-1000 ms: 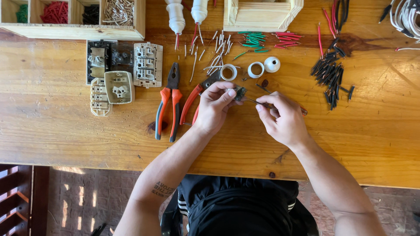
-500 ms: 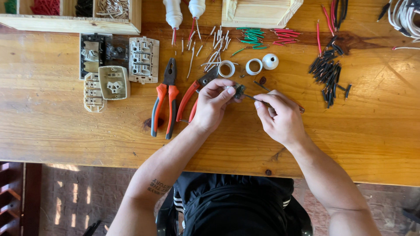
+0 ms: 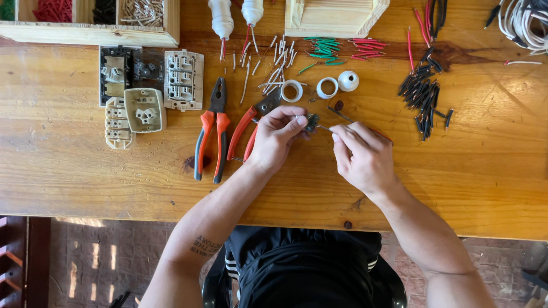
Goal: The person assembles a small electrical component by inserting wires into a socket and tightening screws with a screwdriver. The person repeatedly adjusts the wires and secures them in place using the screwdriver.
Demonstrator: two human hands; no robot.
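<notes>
The left hand [image 3: 278, 137] pinches a small dark part [image 3: 311, 121]. The right hand [image 3: 363, 154] is closed on a thin wire [image 3: 324, 128] touching it.

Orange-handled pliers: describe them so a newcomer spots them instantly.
On the wooden table, look just left of the left hand. The pliers lie there alone, jaws pointing away from the person, untouched. A second orange-handled tool lies partly under that hand.

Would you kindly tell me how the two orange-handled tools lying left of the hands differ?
The orange-handled pliers with black grips lie fully in view, blunt dark jaws pointing away from the person; the plain orange-handled cutters lie slanted, partly hidden under the left hand. The pliers sit further left, clear of the hand. Both rest flat on the wooden table.
</notes>
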